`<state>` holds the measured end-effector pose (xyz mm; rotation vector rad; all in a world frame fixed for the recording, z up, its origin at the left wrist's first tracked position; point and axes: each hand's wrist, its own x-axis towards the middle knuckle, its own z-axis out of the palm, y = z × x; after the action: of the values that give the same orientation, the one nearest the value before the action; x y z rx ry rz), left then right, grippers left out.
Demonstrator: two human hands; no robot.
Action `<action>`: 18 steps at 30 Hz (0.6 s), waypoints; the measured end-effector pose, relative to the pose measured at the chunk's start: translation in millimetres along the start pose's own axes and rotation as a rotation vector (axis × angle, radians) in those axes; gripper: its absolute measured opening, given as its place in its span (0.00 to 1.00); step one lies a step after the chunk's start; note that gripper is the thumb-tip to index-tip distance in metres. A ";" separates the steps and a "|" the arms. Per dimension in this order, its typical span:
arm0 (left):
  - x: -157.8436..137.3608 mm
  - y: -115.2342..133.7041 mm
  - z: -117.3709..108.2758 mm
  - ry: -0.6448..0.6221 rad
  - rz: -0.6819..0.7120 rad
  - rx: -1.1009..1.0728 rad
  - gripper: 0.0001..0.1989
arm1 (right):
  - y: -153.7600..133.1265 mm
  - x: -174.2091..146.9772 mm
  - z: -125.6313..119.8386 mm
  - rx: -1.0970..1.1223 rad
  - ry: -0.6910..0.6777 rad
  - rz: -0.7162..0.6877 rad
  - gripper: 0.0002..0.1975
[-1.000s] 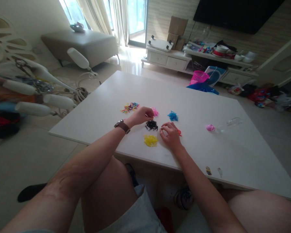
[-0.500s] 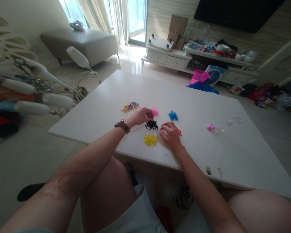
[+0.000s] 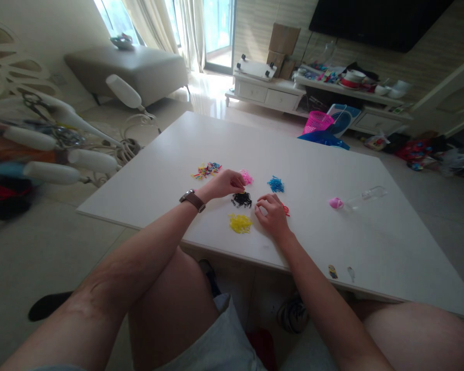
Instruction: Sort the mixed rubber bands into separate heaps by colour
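Observation:
My left hand (image 3: pixel 230 183), with a watch on the wrist, is pinched just above a pile of black rubber bands (image 3: pixel 242 200). A small yellow band (image 3: pixel 243 192) shows at its fingertips. Beyond it lies a pink pile (image 3: pixel 246 177), partly covered by the hand. My right hand (image 3: pixel 271 212) rests on the table with curled fingers; whatever they hold, if anything, is hidden. Red bands (image 3: pixel 286 209) peek out beside it. A yellow pile (image 3: pixel 240 223) lies nearest me, a blue pile (image 3: pixel 276 184) farther off, and a mixed-colour pile (image 3: pixel 206 170) to the left.
On the white table (image 3: pixel 325 170), a pink-ended clear object (image 3: pixel 336 203) lies to the right. Two small flat pieces, one a yellow cartoon figure (image 3: pixel 332 271), sit near the front edge. A white lamp-like fixture (image 3: pixel 88 161) stands left of the table.
My left hand has shifted only slightly over the black pile, and a bit of yellow now shows at its fingertips. My right hand stays in place.

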<state>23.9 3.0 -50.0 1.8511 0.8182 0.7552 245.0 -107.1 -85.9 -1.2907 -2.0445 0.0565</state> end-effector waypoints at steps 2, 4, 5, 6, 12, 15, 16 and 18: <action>-2.1 2.8 -0.6 -0.075 -0.020 -0.088 0.11 | -0.2 0.5 -0.2 -0.004 0.000 -0.002 0.07; -5.4 7.3 -0.1 -0.181 -0.038 -0.126 0.14 | -0.2 0.9 -0.4 -0.005 0.000 -0.004 0.07; -7.3 9.8 0.8 -0.236 -0.047 -0.133 0.15 | -0.1 1.1 -0.4 -0.004 0.000 -0.005 0.07; -9.3 12.2 2.2 -0.286 -0.054 -0.139 0.16 | 0.0 1.1 -0.4 -0.003 0.001 -0.006 0.07; -15.4 17.4 15.5 -0.457 -0.072 -0.094 0.15 | 0.7 0.4 -0.2 0.002 -0.003 0.000 0.07; -14.2 15.6 19.9 -0.469 -0.064 -0.042 0.13 | 0.4 0.4 -0.2 0.006 -0.008 0.005 0.07; -13.7 14.9 20.7 -0.467 -0.059 -0.027 0.13 | 0.2 0.5 -0.2 0.006 -0.008 0.005 0.07; -12.9 13.7 21.6 -0.459 -0.044 -0.009 0.11 | -0.2 0.7 -0.3 0.005 -0.011 0.005 0.07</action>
<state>36.1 -22.8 -47.3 1.8892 0.5531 0.2839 244.9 -106.8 -85.2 -1.2952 -2.0496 0.0708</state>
